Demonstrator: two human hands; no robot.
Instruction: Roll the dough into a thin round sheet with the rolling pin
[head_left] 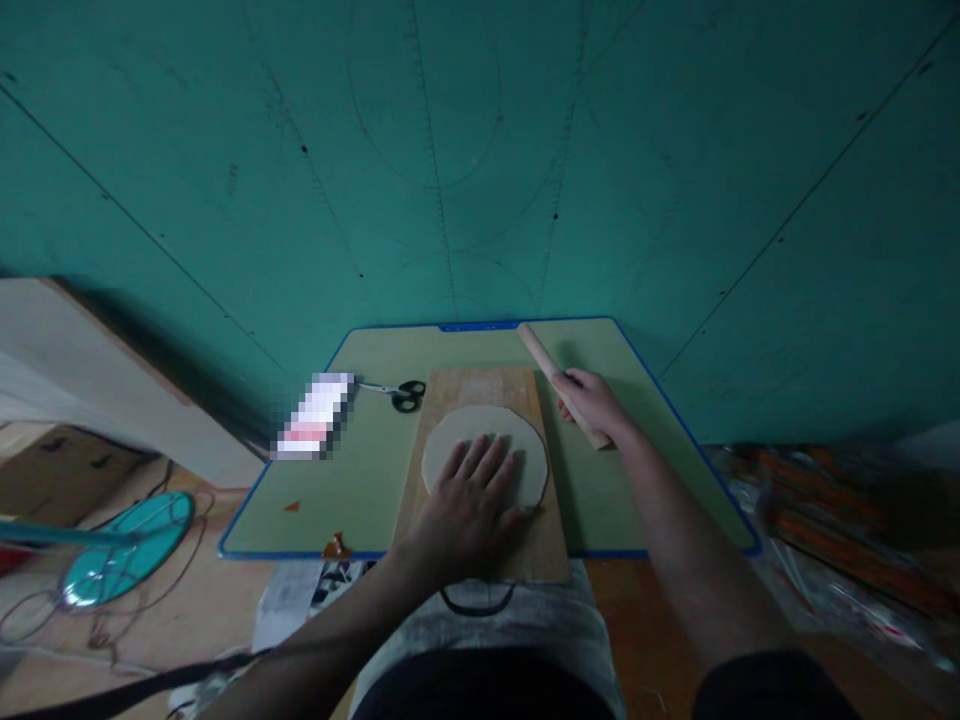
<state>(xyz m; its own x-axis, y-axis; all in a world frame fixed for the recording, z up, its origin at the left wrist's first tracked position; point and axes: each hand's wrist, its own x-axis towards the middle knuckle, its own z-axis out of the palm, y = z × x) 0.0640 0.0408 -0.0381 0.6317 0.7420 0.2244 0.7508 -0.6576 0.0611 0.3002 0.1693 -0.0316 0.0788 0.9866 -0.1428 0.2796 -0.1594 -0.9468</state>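
Observation:
A round, flat sheet of dough [457,430] lies on a wooden board [480,383] in the middle of the green table. Across its lower part rests my left hand [472,500], palm down with the fingers stretched out and apart. My right hand [592,400] is closed around a wooden rolling pin [541,355], to the right of the board. The pin slants from upper left to lower right, and my fingers wrap its lower half. Part of the dough is hidden beneath my left hand.
Black-handled scissors [406,396] lie left of the board, beside a blurred-out flat object [315,415]. A small orange scrap [292,506] is near the table's [345,500] left front. Behind stands a green wall [480,200]; a teal fan base [131,550] is on the floor at left.

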